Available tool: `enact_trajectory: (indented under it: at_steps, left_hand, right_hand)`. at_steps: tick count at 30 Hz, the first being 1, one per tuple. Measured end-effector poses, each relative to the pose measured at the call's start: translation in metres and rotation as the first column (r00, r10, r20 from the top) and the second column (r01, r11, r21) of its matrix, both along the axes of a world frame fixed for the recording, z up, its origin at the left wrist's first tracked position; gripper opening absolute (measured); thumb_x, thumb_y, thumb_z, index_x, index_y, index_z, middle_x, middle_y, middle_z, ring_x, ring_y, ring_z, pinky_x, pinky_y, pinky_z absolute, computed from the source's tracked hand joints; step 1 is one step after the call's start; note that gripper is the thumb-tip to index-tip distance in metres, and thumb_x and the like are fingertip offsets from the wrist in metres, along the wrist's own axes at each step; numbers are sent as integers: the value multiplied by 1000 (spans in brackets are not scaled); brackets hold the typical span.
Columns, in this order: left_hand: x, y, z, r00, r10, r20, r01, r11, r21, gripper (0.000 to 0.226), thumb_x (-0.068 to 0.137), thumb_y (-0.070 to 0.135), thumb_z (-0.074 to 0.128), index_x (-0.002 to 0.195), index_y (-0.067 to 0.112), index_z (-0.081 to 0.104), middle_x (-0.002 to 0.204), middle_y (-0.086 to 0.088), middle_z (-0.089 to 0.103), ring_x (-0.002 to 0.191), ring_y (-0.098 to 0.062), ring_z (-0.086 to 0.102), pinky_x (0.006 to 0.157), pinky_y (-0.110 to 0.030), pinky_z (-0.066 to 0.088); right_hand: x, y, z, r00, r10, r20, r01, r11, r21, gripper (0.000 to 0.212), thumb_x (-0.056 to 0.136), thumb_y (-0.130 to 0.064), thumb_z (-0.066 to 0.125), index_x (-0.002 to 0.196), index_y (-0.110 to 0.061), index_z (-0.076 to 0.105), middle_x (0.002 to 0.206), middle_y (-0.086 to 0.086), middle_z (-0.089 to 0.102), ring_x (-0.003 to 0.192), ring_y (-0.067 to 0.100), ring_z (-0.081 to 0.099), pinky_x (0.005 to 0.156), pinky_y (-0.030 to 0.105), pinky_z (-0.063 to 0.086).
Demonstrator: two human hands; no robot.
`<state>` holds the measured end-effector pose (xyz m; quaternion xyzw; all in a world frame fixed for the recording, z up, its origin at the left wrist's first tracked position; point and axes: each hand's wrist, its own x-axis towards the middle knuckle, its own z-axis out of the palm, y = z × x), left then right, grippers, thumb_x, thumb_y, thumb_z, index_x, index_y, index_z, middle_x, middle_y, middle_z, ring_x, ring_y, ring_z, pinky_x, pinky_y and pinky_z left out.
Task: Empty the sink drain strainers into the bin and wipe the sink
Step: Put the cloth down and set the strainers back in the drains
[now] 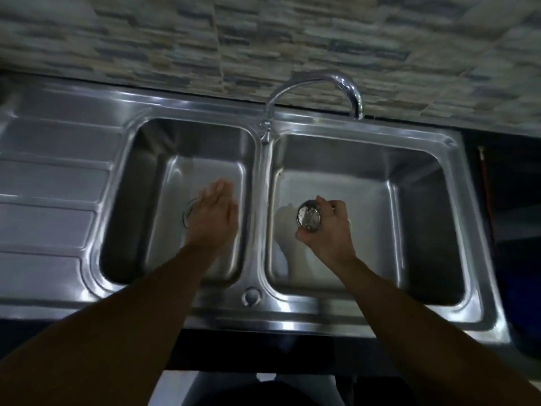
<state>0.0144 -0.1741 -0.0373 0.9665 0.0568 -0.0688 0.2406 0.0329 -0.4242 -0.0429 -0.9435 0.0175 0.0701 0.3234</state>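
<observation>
Gripping strainer [308, 215], right hand [328, 230] hangs right of tap [314, 95]; left hand [215, 213], fingers straight, left of tap, over drain [189, 213].

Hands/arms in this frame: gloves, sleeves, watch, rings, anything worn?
Nothing worn that shows. Left hand and right hand are bare, no gloves. Left forearm and right forearm are bare to the frame edge, no sleeve in view. No watch or wristband. No rings seen, though the left hand is blurred and the light dim.
</observation>
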Motion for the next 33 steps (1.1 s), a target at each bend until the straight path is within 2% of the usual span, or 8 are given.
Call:
enact_trajectory:
  at_steps: [2,4,7,11,14,18,26,33]
  left_hand:
    - [-9,42,11,999,49,9,-49,997,51,67,97,34,17,155,6,33,163,-15,29,154,-27,22,127,-37,5]
    - [-14,82,19,997,59,42,-64,991,120,66,97,33,17,154,4,34,162,-17,30,154,-30,23,128,-40,6]
    - [-22,137,23,991,101,90,-111,987,115,59,102,30,25,152,2,38,161,-20,32,153,-34,24,127,-45,14]
    - [-25,196,7,991,111,72,-118,988,100,63,100,34,27,153,0,33,162,-23,27,153,-39,20,126,-52,13]
    - [-29,226,-12,994,47,102,-58,993,106,62,101,32,31,155,2,29,164,-20,23,154,-37,15,126,-52,14]
    - [-34,244,-37,967,-23,253,-14,990,143,55,106,30,33,156,6,32,164,-14,27,155,-28,18,128,-46,15]
    - [-33,243,-41,947,-18,320,-26,990,135,52,105,24,37,153,3,37,162,-16,30,154,-30,24,127,-46,17]
    - [-33,242,-45,940,18,340,-75,985,153,53,102,23,46,151,2,41,161,-16,34,153,-28,28,127,-45,20]
  right_hand:
    - [6,25,11,996,35,84,-39,998,40,85,63,-34,83,140,-16,50,129,3,40,113,21,55,96,18,43]
    - [14,54,19,977,74,202,-96,990,103,83,65,-29,85,139,-15,51,129,4,40,113,14,52,98,12,45]
    - [21,105,27,941,170,293,-213,970,118,84,69,-29,85,142,-11,48,133,7,39,121,16,49,101,23,50]
    - [20,161,11,923,323,210,-354,927,127,87,70,-29,83,145,-11,45,134,8,37,124,14,44,105,21,45]
    - [18,190,-17,924,380,41,-382,921,71,92,67,-35,86,146,-19,43,136,0,31,119,3,35,100,5,31]
    - [23,215,-62,893,431,-128,-426,902,63,95,64,-38,84,147,-21,40,134,-4,31,122,15,46,107,25,43]
    - [21,248,-118,934,342,-104,-345,939,-14,88,57,-58,69,138,-38,42,132,-15,38,117,11,54,96,26,50]
    - [20,257,-139,913,404,-64,-408,897,-166,84,64,-47,75,140,-33,41,141,-8,40,126,19,48,104,36,47]
